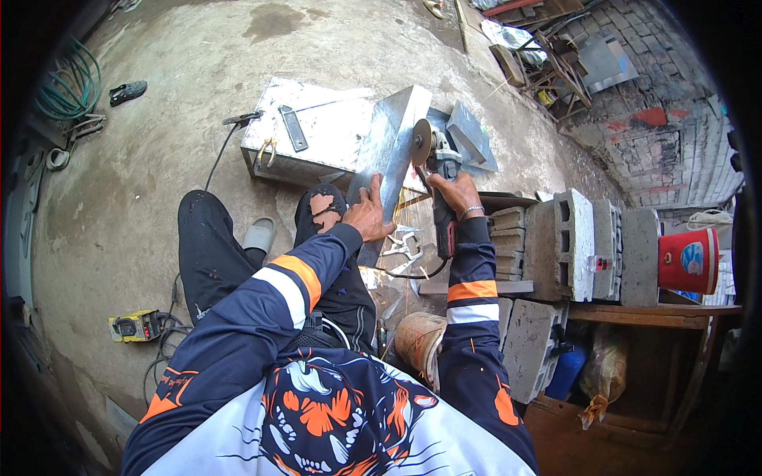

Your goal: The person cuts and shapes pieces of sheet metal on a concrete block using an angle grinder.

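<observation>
My right hand [459, 195] is wrapped round an angle grinder [441, 176], whose disc stands at the right edge of a long, bent sheet-metal piece [386, 141]. Orange sparks show beneath the disc. My left hand [366, 216] rests on the near part of this metal, fingers spread and thumb out to the side. The metal leans beside my right knee and against a silvery metal box [333, 119]. On that box lie a flat metal square [293, 128], pliers [271, 152] and a cable clamp [242, 119]. Locking clamps [405, 250] lie below the grinder, near its black cord.
Concrete blocks [573, 246] are stacked at the right, with a red bucket [687, 262] beyond them. A rusty round container [421, 343] stands near my right forearm. More bent metal [470, 133] lies behind the grinder. A yellow device [135, 326] with cables sits on the floor at left.
</observation>
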Available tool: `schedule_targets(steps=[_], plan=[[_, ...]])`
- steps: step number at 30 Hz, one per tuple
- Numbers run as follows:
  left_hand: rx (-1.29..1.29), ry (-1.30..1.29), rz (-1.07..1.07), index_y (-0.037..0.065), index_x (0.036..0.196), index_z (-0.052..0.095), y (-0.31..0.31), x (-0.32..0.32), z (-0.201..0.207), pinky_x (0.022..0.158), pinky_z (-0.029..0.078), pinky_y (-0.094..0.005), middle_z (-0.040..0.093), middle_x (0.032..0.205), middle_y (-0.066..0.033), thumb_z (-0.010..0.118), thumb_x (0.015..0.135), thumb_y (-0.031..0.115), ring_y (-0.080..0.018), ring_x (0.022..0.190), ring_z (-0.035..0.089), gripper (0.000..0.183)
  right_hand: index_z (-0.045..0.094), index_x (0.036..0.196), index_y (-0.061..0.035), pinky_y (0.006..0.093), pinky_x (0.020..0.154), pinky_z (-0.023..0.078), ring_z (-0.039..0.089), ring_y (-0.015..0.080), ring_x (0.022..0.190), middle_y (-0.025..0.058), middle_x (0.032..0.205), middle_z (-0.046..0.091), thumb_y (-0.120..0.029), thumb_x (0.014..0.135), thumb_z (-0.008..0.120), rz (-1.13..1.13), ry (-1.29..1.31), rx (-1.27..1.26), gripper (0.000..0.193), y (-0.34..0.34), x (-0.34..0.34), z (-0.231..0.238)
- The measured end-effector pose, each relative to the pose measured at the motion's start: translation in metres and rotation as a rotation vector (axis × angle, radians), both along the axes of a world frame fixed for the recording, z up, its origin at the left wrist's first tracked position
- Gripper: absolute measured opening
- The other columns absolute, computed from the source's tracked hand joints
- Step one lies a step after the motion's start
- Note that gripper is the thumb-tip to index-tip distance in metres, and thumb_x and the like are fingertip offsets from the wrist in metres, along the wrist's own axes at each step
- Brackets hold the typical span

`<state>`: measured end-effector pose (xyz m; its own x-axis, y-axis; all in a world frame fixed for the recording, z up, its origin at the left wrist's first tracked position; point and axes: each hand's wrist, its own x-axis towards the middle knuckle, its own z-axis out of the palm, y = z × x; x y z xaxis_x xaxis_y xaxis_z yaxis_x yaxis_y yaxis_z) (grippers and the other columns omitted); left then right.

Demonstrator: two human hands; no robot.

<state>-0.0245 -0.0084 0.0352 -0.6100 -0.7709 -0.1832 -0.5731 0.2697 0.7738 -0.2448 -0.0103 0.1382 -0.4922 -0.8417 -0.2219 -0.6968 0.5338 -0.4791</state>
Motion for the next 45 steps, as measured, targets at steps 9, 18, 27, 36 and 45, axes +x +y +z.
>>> schedule_targets(steps=[9, 18, 27, 36, 45], plan=[[-0.015, 0.010, 0.010, -0.003, 0.148, -0.017, 0.000, -0.002, -0.004, 0.088, 0.053, -0.0509, 0.028, 0.134, -0.0503, 0.073, 0.077, 0.044, -0.0598, 0.099, 0.058, 0.124, 0.063, 0.075, 0.0160, 0.0361, 0.055, 0.049, 0.059, 0.0199, 0.059, 0.0152, 0.068, 0.063, -0.043, 0.065, 0.075, 0.026, 0.020, -0.062, 0.061, -0.001, 0.005, 0.006], [0.007, 0.006, 0.000, -0.002, 0.148, -0.018, 0.000, -0.002, -0.002, 0.086, 0.053, -0.0515, 0.028, 0.134, -0.0510, 0.074, 0.076, 0.042, -0.0598, 0.098, 0.058, 0.125, 0.064, 0.080, 0.0154, 0.0365, 0.059, 0.050, 0.061, 0.0216, 0.064, 0.0173, 0.073, 0.064, -0.043, 0.064, 0.074, 0.020, 0.052, -0.019, 0.062, -0.001, 0.009, 0.013], [-0.007, 0.030, 0.041, 0.001, 0.149, -0.015, 0.003, -0.003, -0.005, 0.088, 0.050, -0.0555, 0.033, 0.134, -0.0433, 0.073, 0.077, 0.043, -0.0594, 0.097, 0.058, 0.122, 0.064, 0.087, 0.0180, 0.0448, 0.077, 0.052, 0.068, 0.0413, 0.088, 0.0358, 0.090, 0.065, -0.060, 0.064, 0.073, 0.039, 0.063, -0.012, 0.082, -0.001, 0.002, 0.007], [-0.005, 0.010, 0.013, 0.000, 0.148, -0.019, 0.001, -0.004, -0.007, 0.091, 0.052, -0.0502, 0.026, 0.138, -0.0484, 0.074, 0.076, 0.044, -0.0589, 0.106, 0.056, 0.126, 0.066, 0.086, 0.0156, 0.0418, 0.075, 0.053, 0.068, 0.0369, 0.084, 0.0314, 0.087, 0.067, -0.052, 0.062, 0.074, 0.018, 0.067, -0.030, 0.072, -0.001, 0.010, 0.014], [0.003, 0.002, 0.027, 0.003, 0.148, -0.018, 0.001, -0.004, -0.007, 0.096, 0.049, -0.0519, 0.028, 0.138, -0.0448, 0.077, 0.075, 0.040, -0.0583, 0.109, 0.054, 0.126, 0.065, 0.082, 0.0150, 0.0435, 0.075, 0.053, 0.068, 0.0420, 0.086, 0.0350, 0.088, 0.065, -0.051, 0.062, 0.072, 0.005, 0.083, 0.017, 0.069, 0.003, 0.025, 0.030]])
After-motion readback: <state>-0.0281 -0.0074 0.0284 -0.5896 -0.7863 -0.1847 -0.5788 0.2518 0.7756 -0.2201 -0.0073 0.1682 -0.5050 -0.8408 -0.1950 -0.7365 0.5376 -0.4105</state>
